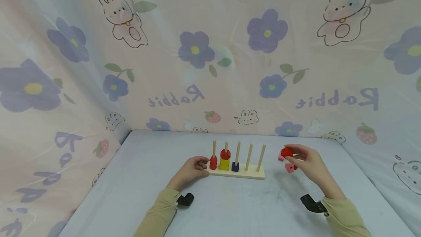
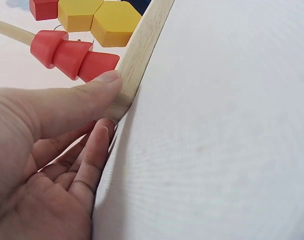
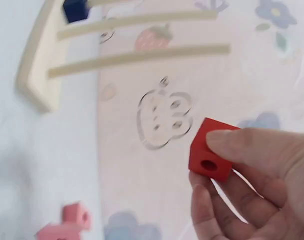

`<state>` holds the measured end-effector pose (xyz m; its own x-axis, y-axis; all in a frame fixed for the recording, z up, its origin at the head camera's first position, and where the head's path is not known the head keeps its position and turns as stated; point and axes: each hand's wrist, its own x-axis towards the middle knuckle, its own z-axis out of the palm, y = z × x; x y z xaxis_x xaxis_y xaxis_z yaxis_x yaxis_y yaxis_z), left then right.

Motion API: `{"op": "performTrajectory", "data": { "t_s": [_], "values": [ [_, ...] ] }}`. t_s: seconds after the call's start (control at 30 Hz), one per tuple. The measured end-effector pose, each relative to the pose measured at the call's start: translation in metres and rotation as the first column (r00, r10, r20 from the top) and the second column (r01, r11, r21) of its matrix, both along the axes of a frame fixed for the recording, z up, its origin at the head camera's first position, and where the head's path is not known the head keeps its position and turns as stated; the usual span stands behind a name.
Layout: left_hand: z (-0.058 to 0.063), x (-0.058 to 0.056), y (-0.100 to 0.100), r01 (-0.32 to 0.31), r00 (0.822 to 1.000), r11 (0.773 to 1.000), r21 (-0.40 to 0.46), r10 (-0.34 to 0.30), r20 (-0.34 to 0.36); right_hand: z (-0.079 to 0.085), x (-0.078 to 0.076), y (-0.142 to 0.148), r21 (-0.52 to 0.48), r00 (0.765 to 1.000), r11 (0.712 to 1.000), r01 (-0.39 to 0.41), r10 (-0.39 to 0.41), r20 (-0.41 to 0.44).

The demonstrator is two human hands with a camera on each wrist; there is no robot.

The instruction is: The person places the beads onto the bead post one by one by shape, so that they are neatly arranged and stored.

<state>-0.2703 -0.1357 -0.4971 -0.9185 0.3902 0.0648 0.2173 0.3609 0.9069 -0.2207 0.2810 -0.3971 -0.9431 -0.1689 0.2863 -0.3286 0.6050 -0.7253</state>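
Note:
A pale wooden peg board (image 1: pixel 245 173) with a row of upright pegs stands on the table. My left hand (image 1: pixel 190 171) holds its left end, thumb on the base (image 2: pixel 142 55) and fingertips against the end. Red tapered beads (image 2: pixel 72 52) fill the lower part of the first peg. Yellow hexagonal blocks (image 1: pixel 224 164) with red (image 1: pixel 225 154) above them are on the second, and a dark blue block (image 1: pixel 235 166) sits low on the third. To the right of the board, my right hand (image 1: pixel 310 164) pinches a red block (image 3: pixel 211 150) with a hole between thumb and fingers, raised above the table.
Pink blocks (image 1: pixel 289 168) lie on the table under and beside the right hand. The two rightmost pegs (image 1: pixel 261 158) are bare. A printed rabbit-and-flower curtain (image 1: pixel 230 76) hangs behind the white table (image 1: pixel 223 207) and along its sides.

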Motion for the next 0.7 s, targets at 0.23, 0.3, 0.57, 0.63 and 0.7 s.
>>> {"op": "performTrajectory", "data": {
  "t_s": [0.23, 0.3, 0.57, 0.63, 0.7],
  "values": [
    [0.000, -0.001, 0.000, 0.003, 1.000, 1.000, 0.003, -0.003, 0.002, 0.027, -0.001, -0.042, -0.200, 0.992, 0.978, -0.066, 0.043, -0.118],
    [-0.001, -0.001, 0.000, 0.007, 1.000, 1.000, 0.003, -0.007, -0.004, 0.032, -0.002, -0.054, -0.285, 0.989, 0.951, -0.116, 0.083, -0.124],
    [-0.004, -0.004, -0.001, 0.014, 1.000, 1.000, 0.024, -0.014, -0.018, 0.046, 0.001, -0.106, -0.291, 0.956, 0.917, -0.271, 0.223, -0.188],
    [-0.005, -0.004, -0.001, 0.016, 1.000, 1.000, 0.026, -0.015, -0.017, 0.049, 0.003, -0.118, -0.263, 0.955, 0.926, -0.271, 0.224, -0.195],
    [-0.005, -0.004, -0.002, 0.016, 1.000, 1.000, 0.017, -0.016, -0.016, 0.047, 0.001, -0.125, -0.254, 0.955, 0.929, -0.270, 0.224, -0.196]
  ]
}}
